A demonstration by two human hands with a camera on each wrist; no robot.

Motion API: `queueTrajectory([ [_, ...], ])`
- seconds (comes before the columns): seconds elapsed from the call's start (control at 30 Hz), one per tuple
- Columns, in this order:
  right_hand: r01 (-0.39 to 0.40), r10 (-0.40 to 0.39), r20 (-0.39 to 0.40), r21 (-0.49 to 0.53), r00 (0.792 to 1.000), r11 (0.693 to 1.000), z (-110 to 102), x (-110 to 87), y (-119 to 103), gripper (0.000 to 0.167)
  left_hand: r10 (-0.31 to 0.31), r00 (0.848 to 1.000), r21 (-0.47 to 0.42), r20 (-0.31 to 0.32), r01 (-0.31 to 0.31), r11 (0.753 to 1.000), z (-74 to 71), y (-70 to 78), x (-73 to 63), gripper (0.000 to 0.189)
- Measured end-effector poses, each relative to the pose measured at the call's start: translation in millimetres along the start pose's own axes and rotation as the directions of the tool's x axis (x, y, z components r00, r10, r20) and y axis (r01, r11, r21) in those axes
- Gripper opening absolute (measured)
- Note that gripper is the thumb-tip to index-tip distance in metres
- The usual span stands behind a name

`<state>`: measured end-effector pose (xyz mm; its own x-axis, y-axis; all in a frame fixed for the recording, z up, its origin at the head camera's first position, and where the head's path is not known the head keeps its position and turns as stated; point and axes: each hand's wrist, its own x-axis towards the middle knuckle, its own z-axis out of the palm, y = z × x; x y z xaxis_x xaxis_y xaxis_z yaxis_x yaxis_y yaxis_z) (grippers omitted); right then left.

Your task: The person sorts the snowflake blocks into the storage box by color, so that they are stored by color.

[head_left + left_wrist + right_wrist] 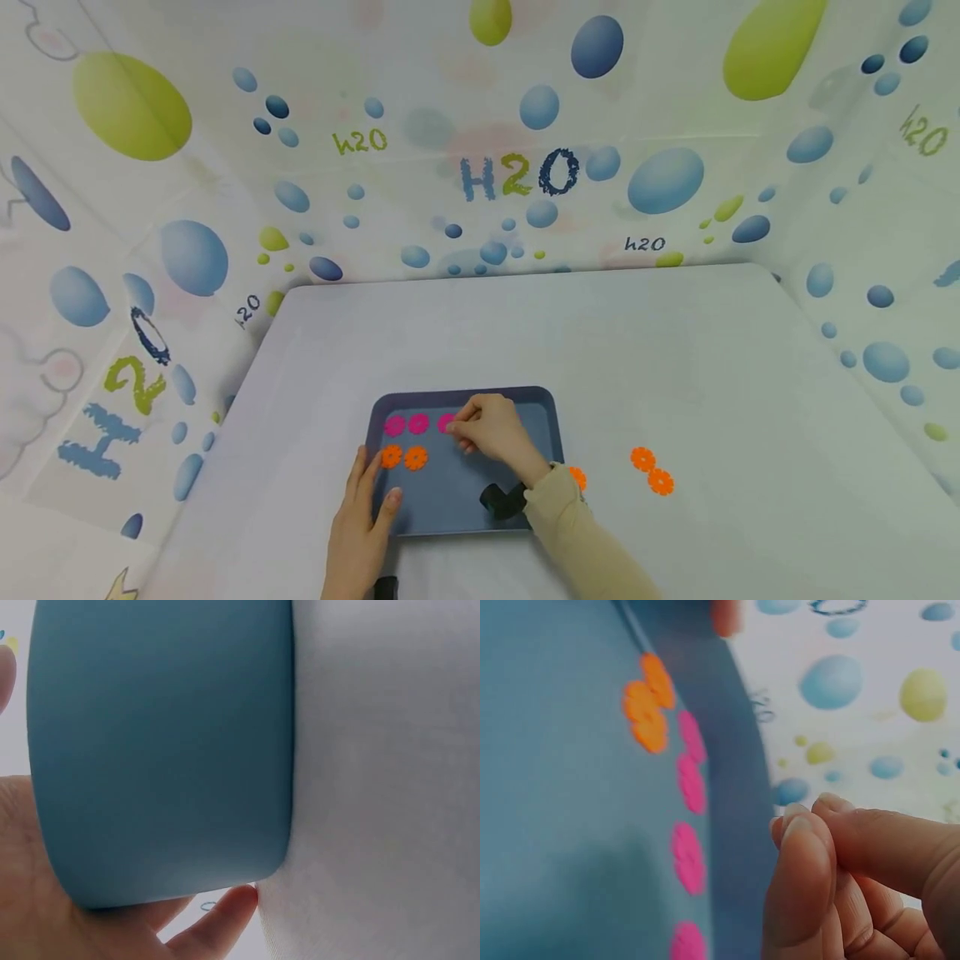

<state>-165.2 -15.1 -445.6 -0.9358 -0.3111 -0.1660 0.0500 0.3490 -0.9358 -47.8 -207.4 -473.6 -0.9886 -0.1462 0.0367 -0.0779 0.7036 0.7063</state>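
My left hand (356, 529) rests at the left side of a blue-grey tray (442, 521), its fingers fairly straight along the rim and the thumb over the near corner. In the left wrist view, fingers (217, 922) lie against the tray's outer wall (165, 750). Over the tray's far half, my right hand (491, 429) has thumb and fingertips together, right by a pink flower-shaped piece (446, 422). Nothing shows between those fingertips (799, 840) in the right wrist view. There, several pink flower pieces (688, 857) line the tray's edge, beside two orange ones (645, 716).
Two orange flower pieces (652, 471) lie on the white table (720, 375) right of the tray. Another orange piece (577, 477) is partly hidden by the right sleeve (577, 533). A patterned cloth (420, 100) hangs behind the table and along both sides.
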Motion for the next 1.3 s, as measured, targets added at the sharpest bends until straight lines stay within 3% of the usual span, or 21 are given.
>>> queueTrajectory([
  [0.2,0.005,-0.002,-0.064,0.038,0.998,0.999,-36.7,-18.2,5.9,0.011,0.002,1.0,-0.007,0.002,-0.002,1.0,0.2,-0.1,-0.3,0.058],
  [0.4,0.008,0.01,-0.152,0.111,0.988,0.994,-74.2,-43.3,27.2,0.017,0.002,1.0,-0.004,0.0,-0.002,1.0,-0.2,-0.7,-1.3,0.058],
  [0.67,0.009,-0.016,-0.296,-0.025,0.955,1.0,-107.6,-66.7,48.6,0.022,0.007,1.0,-0.012,0.001,-0.007,1.0,0.3,-0.5,-0.4,0.058],
  [0.8,-0.028,0.007,-0.316,-0.062,0.949,0.998,-114.1,-73.3,53.4,0.025,0.015,1.0,-0.011,-0.005,-0.015,1.0,1.1,-1.2,-0.2,0.057],
  [1.0,-0.078,0.066,-0.297,-0.028,0.953,0.997,-111.6,-81.4,68.8,0.026,0.017,1.0,-0.003,-0.002,-0.017,1.0,2.9,-2.9,-0.9,0.058],
  [1.3,-0.086,0.075,-0.276,-0.028,0.958,0.996,-106.2,-97.2,87.7,0.04,0.017,1.0,-0.003,0.003,-0.017,1.0,1.1,-1.4,0.6,0.058],
])
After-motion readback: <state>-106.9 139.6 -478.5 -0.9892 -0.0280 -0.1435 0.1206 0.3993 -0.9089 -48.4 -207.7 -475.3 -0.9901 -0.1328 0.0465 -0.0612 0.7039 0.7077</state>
